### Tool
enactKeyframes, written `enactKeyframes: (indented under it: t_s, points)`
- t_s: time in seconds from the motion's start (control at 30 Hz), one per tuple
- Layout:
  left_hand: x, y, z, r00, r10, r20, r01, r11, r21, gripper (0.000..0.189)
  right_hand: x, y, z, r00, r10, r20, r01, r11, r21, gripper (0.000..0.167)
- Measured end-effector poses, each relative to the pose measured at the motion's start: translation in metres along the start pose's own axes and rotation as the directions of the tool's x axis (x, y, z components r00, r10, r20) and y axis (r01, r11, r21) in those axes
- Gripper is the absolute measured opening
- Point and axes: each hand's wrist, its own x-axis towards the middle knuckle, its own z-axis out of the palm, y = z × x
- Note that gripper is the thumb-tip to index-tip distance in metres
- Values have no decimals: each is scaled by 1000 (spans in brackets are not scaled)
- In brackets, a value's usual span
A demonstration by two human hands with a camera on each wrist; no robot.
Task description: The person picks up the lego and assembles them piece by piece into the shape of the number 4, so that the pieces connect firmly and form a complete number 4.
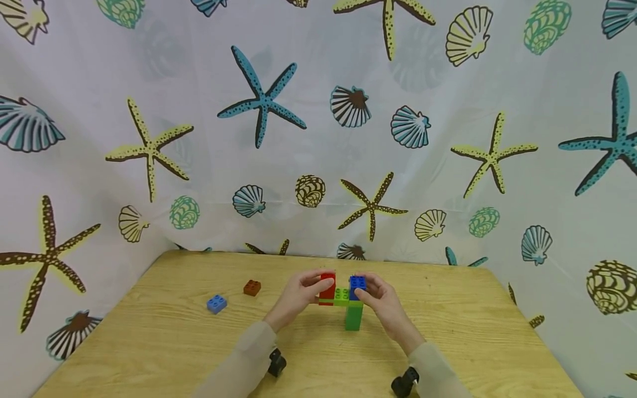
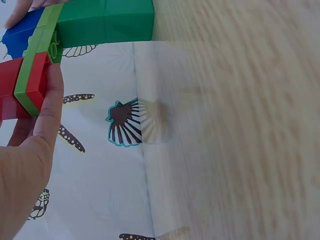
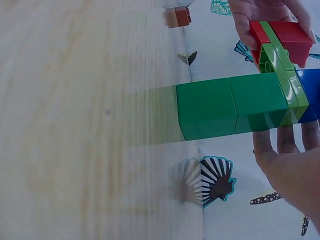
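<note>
On the table stands a joined structure of toy building bricks. Its base is a column of two green bricks (image 3: 207, 110), topped by a long lime-green piece (image 1: 341, 297) that juts out to the left. Red bricks (image 1: 327, 282) sit above and below the jutting end, and a blue brick (image 1: 357, 285) sits over the column. My left hand (image 1: 297, 296) holds the red bricks between thumb and fingers. With thumb and fingers on either side, my right hand (image 1: 387, 309) grips the blue brick; some fingertips are hidden behind it.
Left of the structure, a loose light-blue brick (image 1: 216, 304) and a brown-orange brick (image 1: 252, 287) lie on the wooden table (image 1: 164, 342). A white cloth (image 1: 298, 226) printed with shells and starfish hangs behind the table and along its sides.
</note>
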Motion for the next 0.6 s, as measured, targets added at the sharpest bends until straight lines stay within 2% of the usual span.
enactKeyframes:
  t_s: [0.23, 0.6]
  points:
    - [-2, 6, 2, 999, -41, -32, 41, 999, -18, 42, 1, 0, 1, 1000, -6, -2, 6, 1000, -4, 48]
    - [1, 1, 0, 1000, -18, -9, 17, 999, -49, 45, 1, 1, 0, 1000, -15, -6, 15, 1000, -6, 47]
